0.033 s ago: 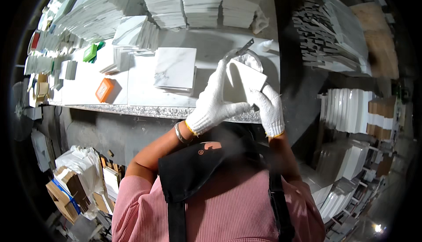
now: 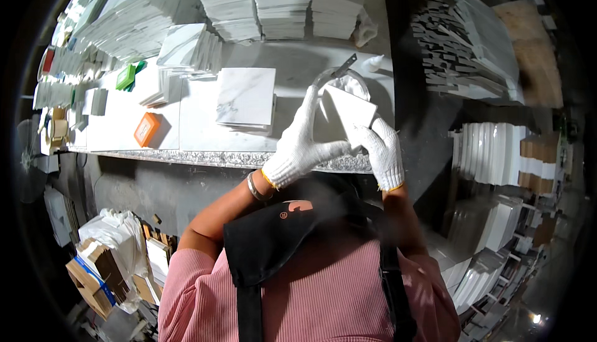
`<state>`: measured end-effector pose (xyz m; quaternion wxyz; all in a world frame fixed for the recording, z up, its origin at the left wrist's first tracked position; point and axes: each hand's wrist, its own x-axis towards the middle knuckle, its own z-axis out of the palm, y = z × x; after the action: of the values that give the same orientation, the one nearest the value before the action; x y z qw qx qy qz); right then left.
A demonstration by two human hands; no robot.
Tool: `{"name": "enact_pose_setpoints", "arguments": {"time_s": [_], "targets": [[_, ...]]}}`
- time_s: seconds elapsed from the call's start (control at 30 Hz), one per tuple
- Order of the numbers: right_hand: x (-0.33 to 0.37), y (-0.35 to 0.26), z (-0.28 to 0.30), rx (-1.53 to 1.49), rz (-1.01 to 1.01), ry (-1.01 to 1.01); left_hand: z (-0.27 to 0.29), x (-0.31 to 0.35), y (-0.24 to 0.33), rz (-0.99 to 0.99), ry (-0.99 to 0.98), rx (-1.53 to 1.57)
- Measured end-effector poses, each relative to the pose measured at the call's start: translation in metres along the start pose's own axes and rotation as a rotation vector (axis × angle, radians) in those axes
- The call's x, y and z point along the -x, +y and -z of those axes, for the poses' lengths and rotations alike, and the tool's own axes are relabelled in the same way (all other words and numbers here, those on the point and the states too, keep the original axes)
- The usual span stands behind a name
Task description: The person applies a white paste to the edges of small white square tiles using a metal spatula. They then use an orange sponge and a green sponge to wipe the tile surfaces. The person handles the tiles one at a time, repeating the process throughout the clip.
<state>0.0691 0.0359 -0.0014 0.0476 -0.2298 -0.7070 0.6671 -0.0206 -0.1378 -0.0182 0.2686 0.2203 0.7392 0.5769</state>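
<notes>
A white square tile (image 2: 349,113) is held tilted between my two gloved hands above the front right part of the worktable. My left hand (image 2: 297,144) spans its left side, thumb by the lower corner and fingers stretched up towards the upper corner; some fingers are hidden. My right hand (image 2: 382,152) is closed on the tile's right side, thumb on its face. Just beyond the tile stands a round container (image 2: 366,84) with white contents, partly covered by the tile. A flat metal blade or strip (image 2: 346,66) leans on its rim.
Marble-look tiles (image 2: 246,96) lie stacked left of my hands. An orange block (image 2: 146,129) and a green block (image 2: 126,77) sit farther left. Tall tile stacks (image 2: 283,3) line the back. A white squeeze bottle (image 2: 374,63) lies near the table's right edge. Wrapped stacks (image 2: 497,154) stand right.
</notes>
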Motion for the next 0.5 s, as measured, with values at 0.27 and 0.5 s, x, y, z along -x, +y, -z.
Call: {"name": "enact_pose_setpoints", "arguments": {"time_s": [0.27,0.5], "targets": [[-0.012,0.001,0.026,0.389,0.141,-0.197,-0.007,-0.025,-0.044,0.201,-0.224,0.863],[-0.035,0.007,0.06,0.707,0.419,0.171,-0.012,-0.021,-0.095,0.21,-0.106,0.55]]}}
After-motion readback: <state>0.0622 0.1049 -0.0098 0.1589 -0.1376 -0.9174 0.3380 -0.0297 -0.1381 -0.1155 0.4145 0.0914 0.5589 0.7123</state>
